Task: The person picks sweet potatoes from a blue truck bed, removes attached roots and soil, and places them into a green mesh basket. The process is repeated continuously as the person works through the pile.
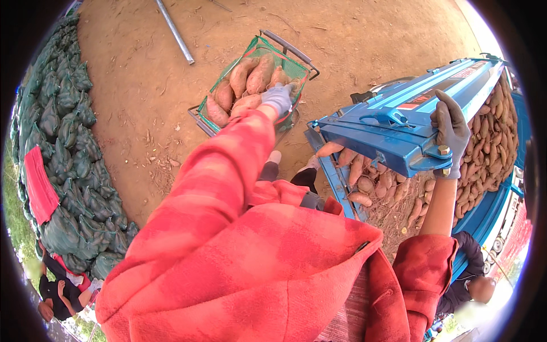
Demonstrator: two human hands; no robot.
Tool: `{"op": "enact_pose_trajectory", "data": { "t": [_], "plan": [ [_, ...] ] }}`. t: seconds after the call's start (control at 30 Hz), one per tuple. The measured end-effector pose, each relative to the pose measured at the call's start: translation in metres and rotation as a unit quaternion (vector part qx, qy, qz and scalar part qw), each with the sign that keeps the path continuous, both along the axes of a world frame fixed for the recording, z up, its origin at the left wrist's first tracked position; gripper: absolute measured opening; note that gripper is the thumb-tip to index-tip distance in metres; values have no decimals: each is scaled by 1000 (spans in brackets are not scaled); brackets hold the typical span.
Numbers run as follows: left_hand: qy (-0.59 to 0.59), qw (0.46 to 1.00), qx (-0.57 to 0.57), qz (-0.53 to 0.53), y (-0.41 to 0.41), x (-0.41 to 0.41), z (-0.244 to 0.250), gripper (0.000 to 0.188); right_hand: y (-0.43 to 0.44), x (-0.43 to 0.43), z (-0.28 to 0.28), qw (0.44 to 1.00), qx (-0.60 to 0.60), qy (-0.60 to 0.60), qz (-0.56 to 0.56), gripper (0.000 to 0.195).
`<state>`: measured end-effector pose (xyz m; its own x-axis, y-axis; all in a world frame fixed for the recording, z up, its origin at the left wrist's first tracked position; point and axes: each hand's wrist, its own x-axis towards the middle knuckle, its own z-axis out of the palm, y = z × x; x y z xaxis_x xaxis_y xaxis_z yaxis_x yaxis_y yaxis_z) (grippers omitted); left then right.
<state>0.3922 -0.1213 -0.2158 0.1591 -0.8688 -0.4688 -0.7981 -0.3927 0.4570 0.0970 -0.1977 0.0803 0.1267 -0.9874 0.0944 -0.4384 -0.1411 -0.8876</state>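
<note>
My left hand (pixel 277 99), in a grey glove, reaches into the right end of a frame lined with green mesh (pixel 243 55). Large sweet potatoes (pixel 260 77) lie inside; the hand touches the load, but its fingertips are unclear among the potatoes. Gloved in grey with dark, soiled fingers, my right hand (pixel 452 128) is at the near corner of a blue metal truck side panel (pixel 380 132). Its fingers point up beside the panel edge, and its exact contact is partly hidden. Loose sweet potatoes (pixel 391 186) lie below the panel.
Filled green mesh sacks (pixel 68 124) are stacked at left, with red folded material (pixel 40 186) on them. A metal pole (pixel 175 32) lies on bare soil. A large sweet potato heap (pixel 491 137) fills the truck bed. People are at lower left (pixel 64 295) and lower right (pixel 466 278).
</note>
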Motion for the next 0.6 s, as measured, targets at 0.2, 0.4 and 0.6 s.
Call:
{"op": "enact_pose_trajectory", "data": {
  "t": [0.2, 0.4, 0.6],
  "plan": [
    [-198, 961, -179, 67, 89, 108, 17, 58, 0, -1, -3, 1000, -6, 2, -4, 25],
    [-251, 964, 84, -27, 119, 81, -5, 73, -3, -5, -4, 1000, -9, 15, 9, 24],
    [-167, 982, 76, -42, 92, 95, 37, 54, -5, -8, -6, 1000, -5, 11, 3, 25]
  ]
}}
